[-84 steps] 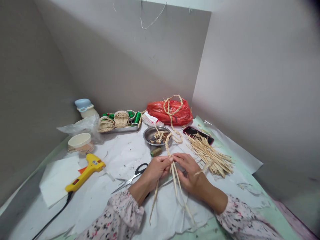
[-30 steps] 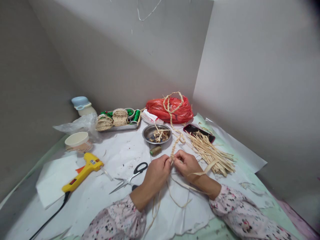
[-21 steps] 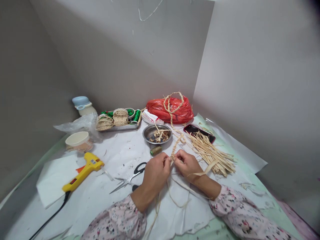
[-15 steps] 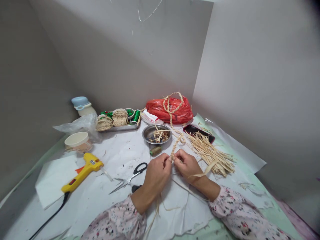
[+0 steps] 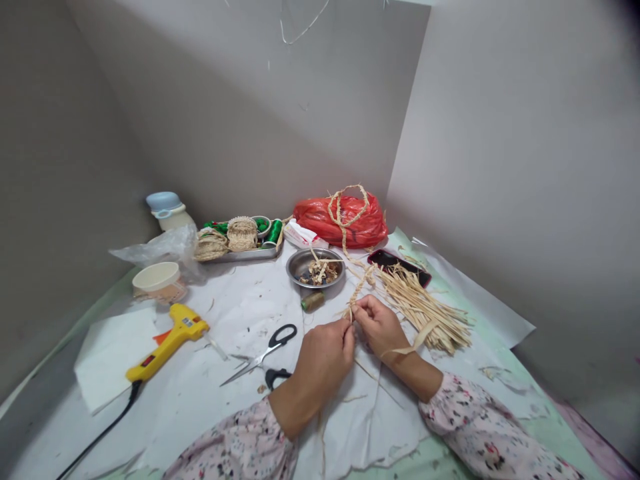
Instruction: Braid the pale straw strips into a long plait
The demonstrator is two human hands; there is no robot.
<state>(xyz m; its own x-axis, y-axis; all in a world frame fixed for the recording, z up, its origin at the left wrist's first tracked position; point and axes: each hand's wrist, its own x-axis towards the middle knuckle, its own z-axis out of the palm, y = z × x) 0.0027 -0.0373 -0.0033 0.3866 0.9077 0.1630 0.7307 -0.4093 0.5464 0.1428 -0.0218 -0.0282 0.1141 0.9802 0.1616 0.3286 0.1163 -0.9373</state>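
Note:
A braid of pale straw (image 5: 359, 285) runs from my fingers up past the metal bowl to a loop lying on the red bag. My right hand (image 5: 376, 323) pinches the near end of this braid. Just below and left of it, my left hand (image 5: 325, 350) is closed on the same working end, thumb and fingers together. Loose strands trail under both hands onto the white paper. One flat strip (image 5: 413, 341) crosses over my right wrist. The exact crossing of strands between my fingertips is too small to make out.
Scissors (image 5: 265, 353) lie left of my left hand. A yellow glue gun (image 5: 167, 340) rests farther left. Ahead are a metal bowl (image 5: 291, 275) of scraps, a thread spool (image 5: 313, 302) and a red bag (image 5: 325, 217). Straw strips (image 5: 425, 307) and a phone (image 5: 387, 259) lie right.
My left hand has shifted slightly right and down, and my right hand has moved up along the braid. The braid now leans more to the right. The view has shifted slightly.

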